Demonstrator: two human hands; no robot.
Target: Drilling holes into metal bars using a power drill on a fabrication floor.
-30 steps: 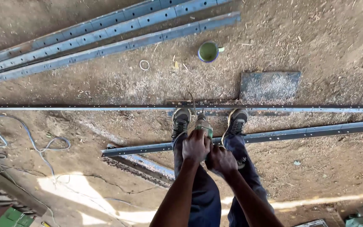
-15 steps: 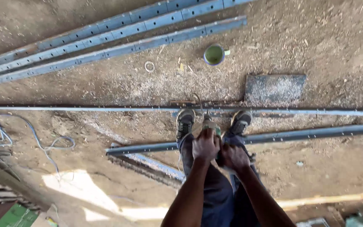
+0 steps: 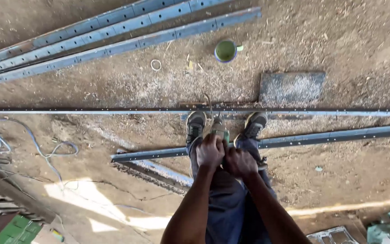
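Note:
My left hand (image 3: 210, 152) and my right hand (image 3: 240, 161) are clasped together on a small green power tool (image 3: 220, 132), held low between my two shoes (image 3: 195, 126). The tool's tip points down at a long thin metal strip (image 3: 91, 111) that runs across the ground just beyond my toes. A blue perforated metal bar (image 3: 330, 135) lies under my feet, running left to right. My dark trousers hide the part of the bar below my hands.
Several long blue-grey metal rails (image 3: 91, 36) lie on the dirt at the top left. A green cup (image 3: 225, 50) and a white ring (image 3: 155, 64) sit beyond the strip, with a flat grey slab (image 3: 292, 88) at right. Loose cables (image 3: 28, 144) coil at left.
Both hands and the tool have shifted slightly right and lower in view as my head moved; the grip stays the same.

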